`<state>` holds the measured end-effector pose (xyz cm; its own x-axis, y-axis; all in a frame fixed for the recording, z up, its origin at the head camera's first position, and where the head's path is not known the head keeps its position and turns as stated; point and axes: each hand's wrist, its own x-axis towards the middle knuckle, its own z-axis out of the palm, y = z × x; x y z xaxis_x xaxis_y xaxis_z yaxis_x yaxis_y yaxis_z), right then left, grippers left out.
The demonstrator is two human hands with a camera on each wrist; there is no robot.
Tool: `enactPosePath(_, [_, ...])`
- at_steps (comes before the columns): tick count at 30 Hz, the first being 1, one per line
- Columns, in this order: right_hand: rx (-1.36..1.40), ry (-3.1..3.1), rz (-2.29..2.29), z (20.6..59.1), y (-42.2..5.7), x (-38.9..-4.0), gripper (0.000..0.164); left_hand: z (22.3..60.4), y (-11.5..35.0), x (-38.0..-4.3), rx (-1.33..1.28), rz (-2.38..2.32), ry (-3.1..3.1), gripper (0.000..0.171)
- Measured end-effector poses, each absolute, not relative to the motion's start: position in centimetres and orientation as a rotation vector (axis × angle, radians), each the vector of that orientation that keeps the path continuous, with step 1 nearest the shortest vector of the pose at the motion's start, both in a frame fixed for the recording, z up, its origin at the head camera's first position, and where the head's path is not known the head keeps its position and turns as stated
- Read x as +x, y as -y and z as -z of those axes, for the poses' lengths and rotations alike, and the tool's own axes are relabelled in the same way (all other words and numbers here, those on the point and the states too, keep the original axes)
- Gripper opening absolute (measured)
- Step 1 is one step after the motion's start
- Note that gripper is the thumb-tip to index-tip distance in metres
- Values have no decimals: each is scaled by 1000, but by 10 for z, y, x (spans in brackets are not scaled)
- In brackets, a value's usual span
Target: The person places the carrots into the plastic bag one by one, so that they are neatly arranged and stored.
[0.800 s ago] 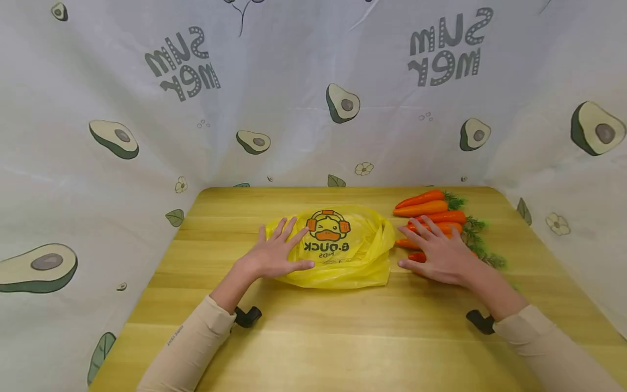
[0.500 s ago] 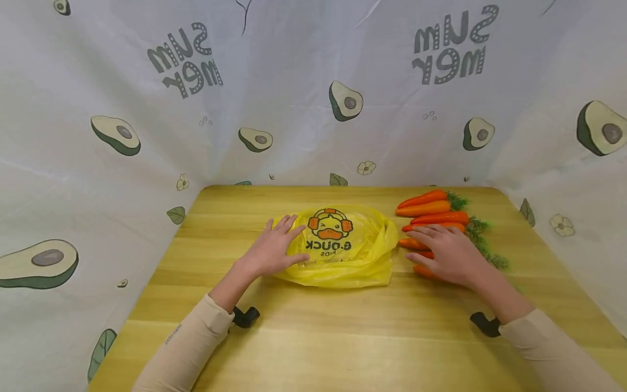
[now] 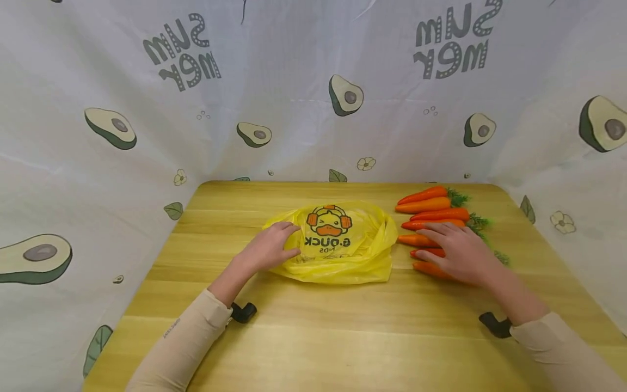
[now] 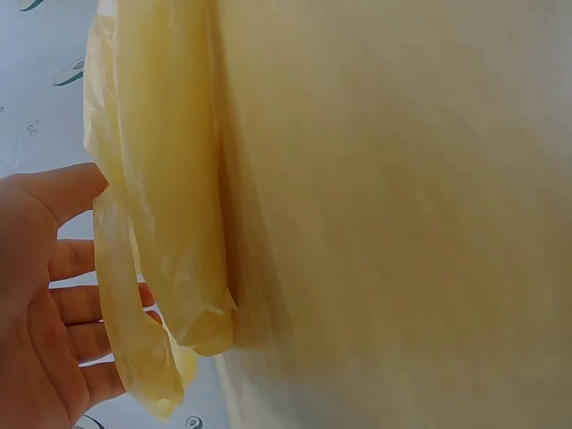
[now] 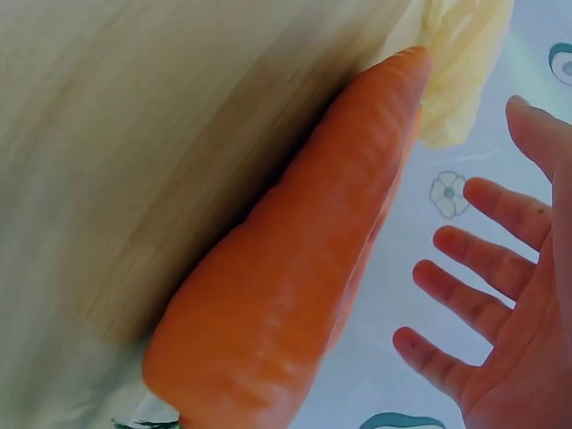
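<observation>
Left wrist view: the left hand (image 4: 45, 304) is palm toward the camera, its thumb and loosely extended fingers standing apart. The thumb tip meets the edge of a yellow plastic bag (image 4: 174, 179), and the fingers reach behind a loose strip of it; they are not clenched around the plastic. In the right wrist view, the right hand (image 5: 514, 277) has its fingers well parted, holding nothing, just beside a large orange carrot.

From the head view, the bag lies flat and rumpled around the middle of the wooden table (image 3: 313, 348), closer to the far edge than the near one. A winking cartoon duck (image 3: 329, 222) in orange headphones is printed on it, above mirrored "G.DUCK" lettering. The left hand is at the bag's left end. The right hand is over a row of at least seven carrots (image 3: 423, 205), running from near the far right corner toward the near edge, tips left, green leafy tops right. Both arms wear beige sleeves (image 3: 178, 340). Behind the far edge hangs a white sheet (image 3: 294, 81) patterned with avocados and mirrored "summer" lettering.
</observation>
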<state>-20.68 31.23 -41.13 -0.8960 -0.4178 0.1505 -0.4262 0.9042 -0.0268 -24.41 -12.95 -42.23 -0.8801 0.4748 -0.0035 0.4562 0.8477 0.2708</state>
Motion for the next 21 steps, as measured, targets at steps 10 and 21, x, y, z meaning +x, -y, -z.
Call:
enactPosePath(10, [629,2933,-50,410,-319,-199,77,428,128,-247,710,-291,-2910,73])
enactPosePath(21, [684,2936,-65,406,-335,-192,66,432,125,-247,743,-134,-2919,76])
